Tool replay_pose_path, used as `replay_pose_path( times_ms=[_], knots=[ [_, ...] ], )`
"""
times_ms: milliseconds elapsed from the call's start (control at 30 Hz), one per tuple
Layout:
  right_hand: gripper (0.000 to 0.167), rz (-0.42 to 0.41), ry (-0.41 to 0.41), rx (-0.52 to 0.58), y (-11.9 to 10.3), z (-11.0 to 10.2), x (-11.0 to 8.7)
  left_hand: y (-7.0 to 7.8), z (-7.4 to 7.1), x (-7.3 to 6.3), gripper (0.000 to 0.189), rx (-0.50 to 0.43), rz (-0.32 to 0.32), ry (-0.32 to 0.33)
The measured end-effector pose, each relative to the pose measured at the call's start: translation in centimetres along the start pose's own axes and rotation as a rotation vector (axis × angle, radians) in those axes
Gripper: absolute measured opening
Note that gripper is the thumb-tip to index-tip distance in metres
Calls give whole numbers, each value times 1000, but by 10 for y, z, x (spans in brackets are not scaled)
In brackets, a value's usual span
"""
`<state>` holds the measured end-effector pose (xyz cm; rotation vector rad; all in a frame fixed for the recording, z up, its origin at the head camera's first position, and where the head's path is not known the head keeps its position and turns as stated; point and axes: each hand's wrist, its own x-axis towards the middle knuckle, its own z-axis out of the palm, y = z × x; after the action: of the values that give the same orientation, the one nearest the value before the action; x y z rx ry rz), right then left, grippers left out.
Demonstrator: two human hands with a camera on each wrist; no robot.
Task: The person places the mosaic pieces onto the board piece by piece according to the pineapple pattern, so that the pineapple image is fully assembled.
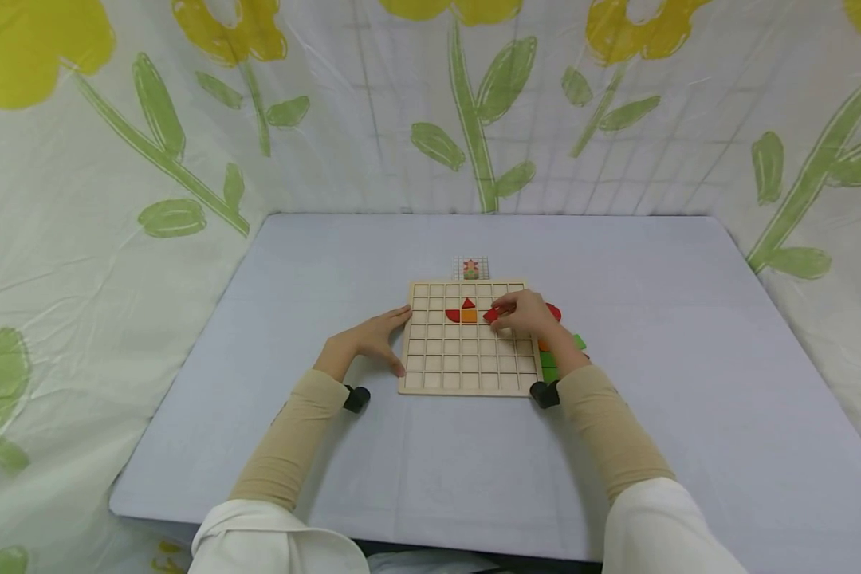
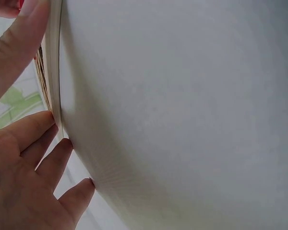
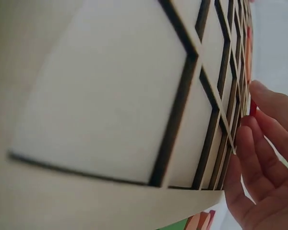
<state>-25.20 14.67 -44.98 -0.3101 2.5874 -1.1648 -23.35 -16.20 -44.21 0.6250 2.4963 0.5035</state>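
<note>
A wooden grid board [image 1: 445,363] lies on the table. My left hand [image 1: 371,339] rests along its left edge, thumb and fingers spread apart; the left wrist view shows the fingertips [image 2: 67,143] at the rim. Over the right part of the grid, my right hand [image 1: 527,313] pinches a red piece [image 1: 491,316], whose shape the fingers partly hide. To the left of that piece, an orange square [image 1: 469,316] sits in a cell, with a red quarter-circle piece [image 1: 453,316] beside it and a red triangle [image 1: 469,303] directly above.
Beyond the board's far edge lies a small gridded picture card [image 1: 471,269] with a coloured figure. Loose green pieces [image 1: 549,367], an orange piece [image 1: 543,345] and red pieces [image 1: 555,312] lie by the board's right edge, partly behind my right arm.
</note>
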Motion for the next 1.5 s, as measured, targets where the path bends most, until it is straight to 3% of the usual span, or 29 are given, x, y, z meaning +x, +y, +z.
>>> replay_pose_path(
  times_ms=[200, 433, 800, 1100, 1500],
  knots=[
    [46, -8, -34, -52, -2, 2, 5, -1, 1, 1, 115, -4, -5, 0],
    [42, -37, -8, -137, -8, 3, 5, 1, 0, -1, 115, -1, -5, -2],
    [36, 57, 34, -262, -20, 6, 3, 0, -1, 0, 115, 3, -5, -4],
    [23, 32, 72, -216, -19, 5, 3, 0, -1, -1, 115, -2, -8, 0],
    [21, 58, 81, -206, -16, 8, 4, 2, -1, -1, 115, -10, -17, -6]
  ],
)
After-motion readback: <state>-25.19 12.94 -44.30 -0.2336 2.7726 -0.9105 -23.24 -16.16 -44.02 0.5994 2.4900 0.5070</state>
